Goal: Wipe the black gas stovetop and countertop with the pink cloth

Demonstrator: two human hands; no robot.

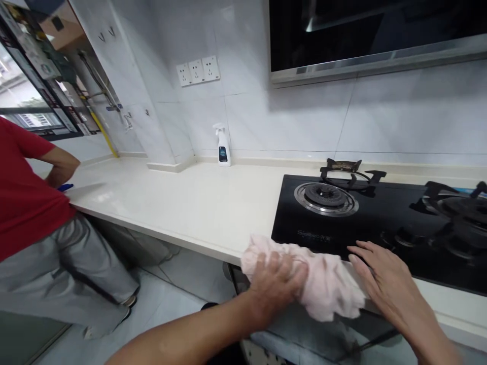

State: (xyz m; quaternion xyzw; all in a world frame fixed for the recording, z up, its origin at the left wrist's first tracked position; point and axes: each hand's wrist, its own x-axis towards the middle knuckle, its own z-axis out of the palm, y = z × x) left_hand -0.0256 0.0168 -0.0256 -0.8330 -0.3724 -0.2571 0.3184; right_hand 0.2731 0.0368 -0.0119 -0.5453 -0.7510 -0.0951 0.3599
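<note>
A crumpled pale pink cloth (308, 279) lies bunched over the front edge of the cream stone countertop (182, 203). My left hand (274, 289) presses down on the cloth, its fingers curled over the fabric. My right hand (384, 271) lies flat and open just to the right, with its fingertips at the front edge of the black glass gas hob (327, 228). It holds nothing and sits close beside the cloth. The hob has a metal burner and black pan supports.
A white spray bottle (223, 146) stands against the tiled wall. A range hood (361, 40) hangs above the hob. At the left, a person in a red shirt (26, 192) stands at the counter, with a blue object (65, 187) by their hand. Wall sockets (198, 70) sit above.
</note>
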